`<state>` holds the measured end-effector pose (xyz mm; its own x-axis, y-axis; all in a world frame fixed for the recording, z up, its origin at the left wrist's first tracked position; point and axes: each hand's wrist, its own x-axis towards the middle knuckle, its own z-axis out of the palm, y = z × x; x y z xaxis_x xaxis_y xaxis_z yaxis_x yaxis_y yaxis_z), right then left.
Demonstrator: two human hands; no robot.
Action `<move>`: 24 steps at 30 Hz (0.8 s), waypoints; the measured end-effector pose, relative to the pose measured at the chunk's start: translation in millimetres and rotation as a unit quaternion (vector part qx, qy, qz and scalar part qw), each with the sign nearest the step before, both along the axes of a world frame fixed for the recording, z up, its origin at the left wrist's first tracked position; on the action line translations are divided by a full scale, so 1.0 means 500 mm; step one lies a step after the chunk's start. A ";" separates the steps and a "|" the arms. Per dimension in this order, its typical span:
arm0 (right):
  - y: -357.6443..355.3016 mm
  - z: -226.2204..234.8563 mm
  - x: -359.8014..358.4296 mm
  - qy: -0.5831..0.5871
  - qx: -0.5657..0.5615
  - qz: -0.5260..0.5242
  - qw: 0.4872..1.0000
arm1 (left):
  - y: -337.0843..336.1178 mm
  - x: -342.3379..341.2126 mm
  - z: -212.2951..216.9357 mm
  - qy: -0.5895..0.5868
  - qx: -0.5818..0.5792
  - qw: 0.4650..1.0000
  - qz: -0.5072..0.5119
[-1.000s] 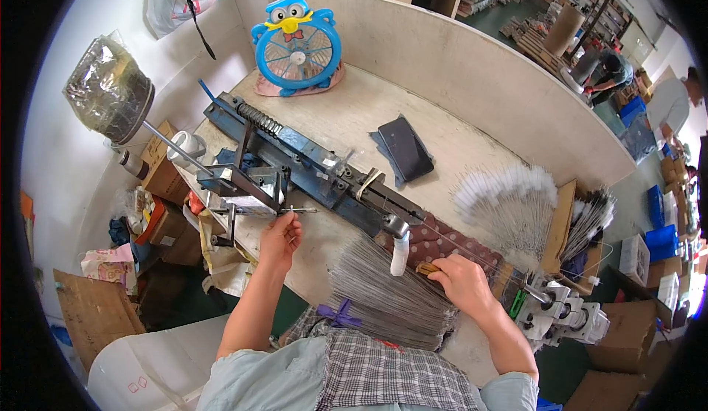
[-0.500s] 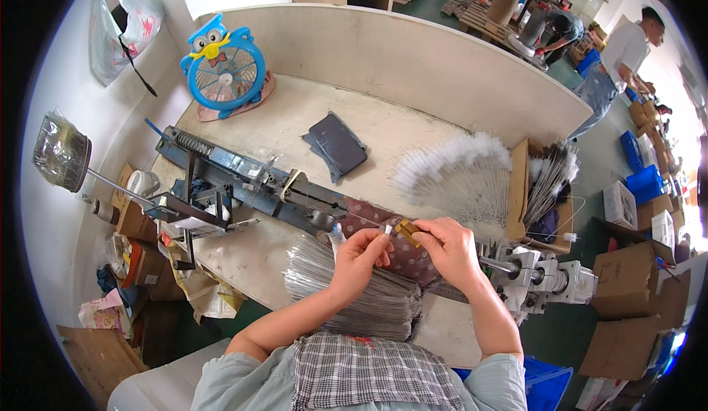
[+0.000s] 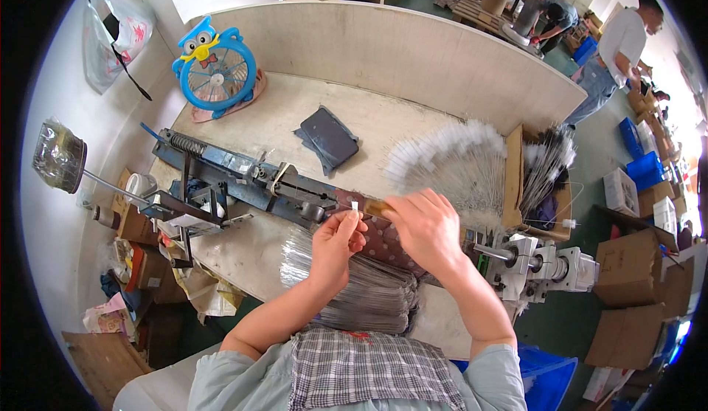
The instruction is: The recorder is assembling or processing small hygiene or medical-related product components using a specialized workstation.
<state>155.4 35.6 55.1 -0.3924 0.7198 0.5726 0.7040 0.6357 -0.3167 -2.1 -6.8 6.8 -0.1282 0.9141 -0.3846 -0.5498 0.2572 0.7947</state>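
My left hand (image 3: 338, 243) pinches a small white piece (image 3: 355, 206) upright between thumb and fingertips. Just to its right, my right hand (image 3: 429, 226) is closed on a brass-coloured piece (image 3: 377, 208), blurred and mostly covered by the fingers. Both hands are over a dark red cloth with pale dots (image 3: 383, 238), draped on a long metal bench device (image 3: 243, 166). Below the hands lies a thick bundle of thin metal wires (image 3: 369, 293). White-tipped wire brushes (image 3: 442, 161) are fanned out on the table beyond my right hand.
A cardboard box (image 3: 514, 182) of dark and white brushes stands at the right, behind a shaft-and-bearing machine (image 3: 527, 263). A dark flat pad (image 3: 330, 138) and a blue fan (image 3: 217, 79) sit farther back. A low partition (image 3: 383, 49) edges the table; two people are beyond it.
My right hand has turned over and shifted left and up with the brass-coloured piece. My left hand has moved slightly left and up, and its white piece now stands upright.
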 end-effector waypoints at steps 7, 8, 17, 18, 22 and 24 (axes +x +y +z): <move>0.026 -0.024 -0.056 0.019 -0.126 0.032 0.991 | 0.003 -0.014 -0.005 -0.062 -0.008 0.998 -0.025; 0.024 -0.018 -0.054 0.035 -0.151 0.031 0.988 | 0.001 -0.017 -0.008 -0.053 0.000 0.998 -0.030; 0.015 -0.008 -0.061 0.040 -0.260 -0.006 0.965 | 0.015 -0.022 -0.003 -0.097 0.016 0.993 -0.065; 0.007 -0.009 -0.063 0.012 -0.156 -0.003 0.988 | 0.014 -0.020 -0.004 -0.094 0.014 0.994 -0.061; -0.011 -0.016 -0.097 0.012 -0.072 -0.025 0.997 | 0.012 -0.006 -0.007 -0.144 0.036 0.989 -0.007; -0.008 -0.025 -0.099 0.005 -0.044 -0.051 0.998 | 0.011 0.000 -0.003 -0.184 0.010 0.982 0.035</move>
